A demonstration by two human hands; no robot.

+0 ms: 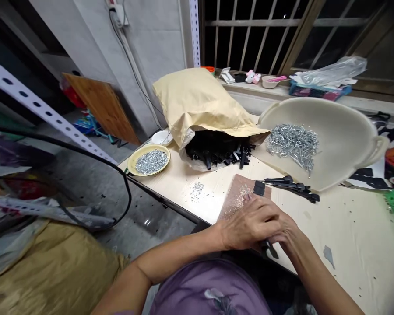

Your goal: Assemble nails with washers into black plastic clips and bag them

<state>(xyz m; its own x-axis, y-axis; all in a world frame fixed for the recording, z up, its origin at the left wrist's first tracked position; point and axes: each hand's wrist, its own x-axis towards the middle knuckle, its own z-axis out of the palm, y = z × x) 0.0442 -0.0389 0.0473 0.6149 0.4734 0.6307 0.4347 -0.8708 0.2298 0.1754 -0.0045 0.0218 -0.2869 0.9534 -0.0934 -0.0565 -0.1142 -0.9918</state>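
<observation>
My left hand (249,225) lies over the front of a brown board (233,197), its fingers curled and pressed against my right hand (284,225). What the fingers of either hand hold is hidden. A dark object (269,248) sticks out below both hands. Just beyond my left fingertips is a small black piece (259,188). Tiny bits are scattered on the board. To the right of it, several black parts with metal rods (292,186) lie on the table.
A yellow sack (206,100) spills black parts (230,153) at the back. A yellow dish (166,164) holds small metal pieces, and a large pale basin (341,135) holds metal pins (293,142). Small pieces (197,191) lie on the table (331,223).
</observation>
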